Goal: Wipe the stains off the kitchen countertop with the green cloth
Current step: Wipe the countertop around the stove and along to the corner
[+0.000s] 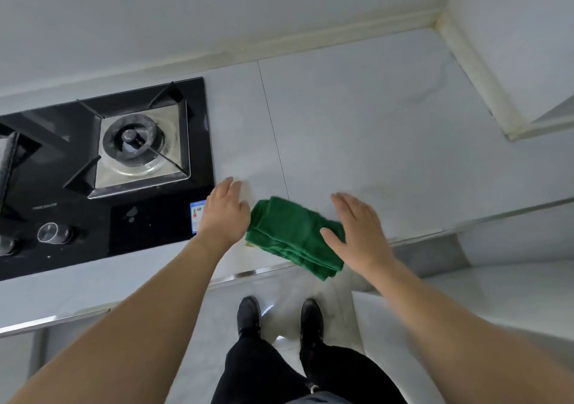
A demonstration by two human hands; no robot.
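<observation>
At six o'clock, nearest the camera, two dark shoes (279, 316) stand on the pale floor, and both bare forearms reach up from the bottom corners toward the counter. The green cloth (292, 236) lies folded at the front edge of the countertop (372, 130), one corner overhanging the metal trim. The left hand (223, 214) is at its nine o'clock side, fingers straight and together, touching or just beside the fold; which, I cannot tell. The right hand (360, 232) is at its three o'clock side, fingers extended, the thumb lying over the cloth's edge; neither hand grips anything. Faint yellowish marks show near the cloth and farther back at one o'clock, so wiping seems not yet begun: the cloth must still be taken up and rubbed across the slab. At ten o'clock sits the black gas hob (102, 170), and beyond it the wall (217, 9).
</observation>
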